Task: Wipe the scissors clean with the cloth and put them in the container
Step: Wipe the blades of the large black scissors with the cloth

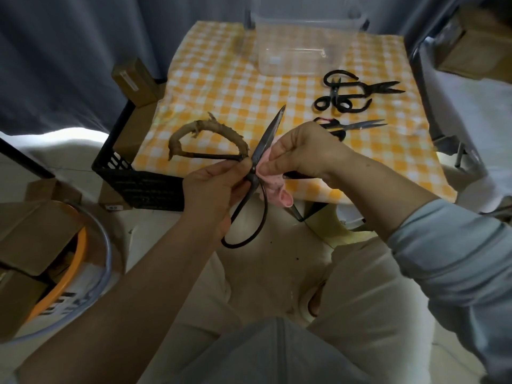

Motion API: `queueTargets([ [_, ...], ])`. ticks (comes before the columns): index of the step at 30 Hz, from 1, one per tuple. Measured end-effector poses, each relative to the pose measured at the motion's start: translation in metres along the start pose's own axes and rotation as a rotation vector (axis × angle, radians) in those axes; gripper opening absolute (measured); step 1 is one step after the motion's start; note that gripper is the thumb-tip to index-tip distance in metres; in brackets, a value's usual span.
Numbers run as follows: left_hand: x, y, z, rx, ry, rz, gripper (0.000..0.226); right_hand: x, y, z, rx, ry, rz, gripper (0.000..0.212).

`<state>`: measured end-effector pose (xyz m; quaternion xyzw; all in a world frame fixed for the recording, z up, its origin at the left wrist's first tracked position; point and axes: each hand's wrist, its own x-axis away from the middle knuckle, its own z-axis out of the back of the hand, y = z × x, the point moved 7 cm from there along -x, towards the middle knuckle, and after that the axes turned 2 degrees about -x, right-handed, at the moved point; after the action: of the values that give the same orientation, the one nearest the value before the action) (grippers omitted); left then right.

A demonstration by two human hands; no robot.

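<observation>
My left hand (pixel 213 189) grips a pair of large old dark scissors (pixel 270 131) near the pivot, blades pointing up and away. One handle loop is wrapped in frayed tan cloth at the left; the other bare loop hangs below my hand. My right hand (pixel 302 153) pinches a pink cloth (pixel 277 189) against the blade just above the pivot. A clear plastic container (pixel 302 42) stands at the far edge of the yellow checked table (pixel 221 79).
Two black scissors (pixel 349 92) lie crossed at the right of the table, with a slimmer pair (pixel 357 125) just below them. A black crate (pixel 138 178) with cardboard boxes stands left of the table. A round tub (pixel 69 273) with boxes is at lower left.
</observation>
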<state>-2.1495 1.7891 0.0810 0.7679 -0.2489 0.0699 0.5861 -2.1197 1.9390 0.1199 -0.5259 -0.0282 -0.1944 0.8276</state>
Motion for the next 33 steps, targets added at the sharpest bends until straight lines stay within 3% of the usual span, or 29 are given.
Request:
queueTargets([
  [8,-0.002,-0.001,-0.001,0.020,-0.006,0.015,0.011,-0.004,0.003,0.002,-0.028,0.046,0.067,0.022],
  [12,-0.003,-0.005,0.000,0.060,0.002,0.054,0.010,-0.003,-0.005,0.005,0.169,0.115,0.188,0.028],
  [19,-0.003,-0.005,0.001,0.044,-0.014,0.050,0.011,0.002,-0.014,-0.007,0.332,-0.062,0.239,0.043],
  [24,-0.003,-0.006,0.001,0.055,-0.022,0.057,0.012,-0.001,-0.002,0.017,0.046,0.150,0.135,0.037],
  [26,-0.003,-0.007,0.001,0.056,-0.017,0.060,0.013,-0.001,0.000,0.020,-0.039,0.097,0.079,0.034],
  [29,-0.003,-0.009,0.001,0.065,-0.008,0.072,0.011,0.000,-0.005,0.008,0.049,-0.033,0.051,0.043],
  [33,-0.001,-0.012,-0.002,0.044,-0.020,0.069,0.012,0.001,-0.010,0.002,0.214,-0.031,0.004,0.038],
])
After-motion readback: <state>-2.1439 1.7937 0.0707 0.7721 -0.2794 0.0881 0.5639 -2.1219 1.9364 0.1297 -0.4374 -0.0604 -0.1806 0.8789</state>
